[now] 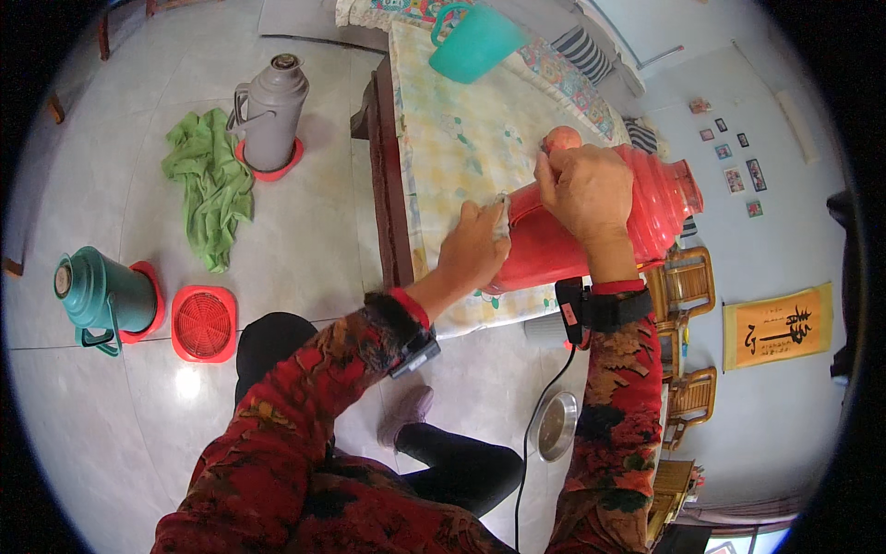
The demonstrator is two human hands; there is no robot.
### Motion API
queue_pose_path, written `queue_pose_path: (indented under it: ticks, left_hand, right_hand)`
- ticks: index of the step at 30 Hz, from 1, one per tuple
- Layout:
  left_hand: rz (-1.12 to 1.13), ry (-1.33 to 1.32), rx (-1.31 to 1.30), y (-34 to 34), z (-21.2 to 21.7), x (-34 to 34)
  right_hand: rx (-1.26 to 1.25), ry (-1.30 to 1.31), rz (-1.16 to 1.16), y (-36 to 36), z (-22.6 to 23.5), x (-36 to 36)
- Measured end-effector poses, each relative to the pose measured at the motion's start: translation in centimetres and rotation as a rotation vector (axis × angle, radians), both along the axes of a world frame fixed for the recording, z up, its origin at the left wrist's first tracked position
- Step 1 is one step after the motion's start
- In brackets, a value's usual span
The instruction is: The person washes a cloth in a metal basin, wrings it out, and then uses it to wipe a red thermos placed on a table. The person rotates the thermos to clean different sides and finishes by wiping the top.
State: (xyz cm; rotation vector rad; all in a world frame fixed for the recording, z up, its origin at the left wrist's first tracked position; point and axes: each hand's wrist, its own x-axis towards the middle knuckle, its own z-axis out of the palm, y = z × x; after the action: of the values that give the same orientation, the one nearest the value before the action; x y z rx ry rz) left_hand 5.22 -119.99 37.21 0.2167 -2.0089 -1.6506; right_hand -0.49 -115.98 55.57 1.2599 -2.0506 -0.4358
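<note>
A red thermos flask lies tilted on its side over the near edge of the table, its neck pointing right. My right hand is closed round its handle side, on top of the body. Against the base end, my left hand has its fingers bent; a thin greyish edge shows at the fingertips, too small to name. A rounded orange-red thing shows just behind my right hand, and I cannot tell whether it belongs to the flask.
A teal plastic jug stands on the table's checked cloth. On the floor at left are a grey thermos, a green thermos, a green cloth and a red base. A metal basin sits below the table.
</note>
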Motion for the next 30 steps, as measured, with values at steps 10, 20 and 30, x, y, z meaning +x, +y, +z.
queue_pose_path:
  ticks: [10, 20, 30]
  left_hand:
    - [-0.094, -0.115, -0.214, 3.1, -1.7, 1.2]
    - [-0.152, -0.211, -0.061, 1.4, -4.5, -0.1]
    - [-0.370, -0.105, -0.430, -5.1, -4.5, -5.9]
  right_hand:
    - [-0.064, 0.006, 0.037, 0.0, -0.3, -0.3]
    - [-0.077, 0.039, 0.102, 0.0, -0.3, -0.3]
    - [-0.087, 0.060, 0.069, 0.1, -0.6, -0.5]
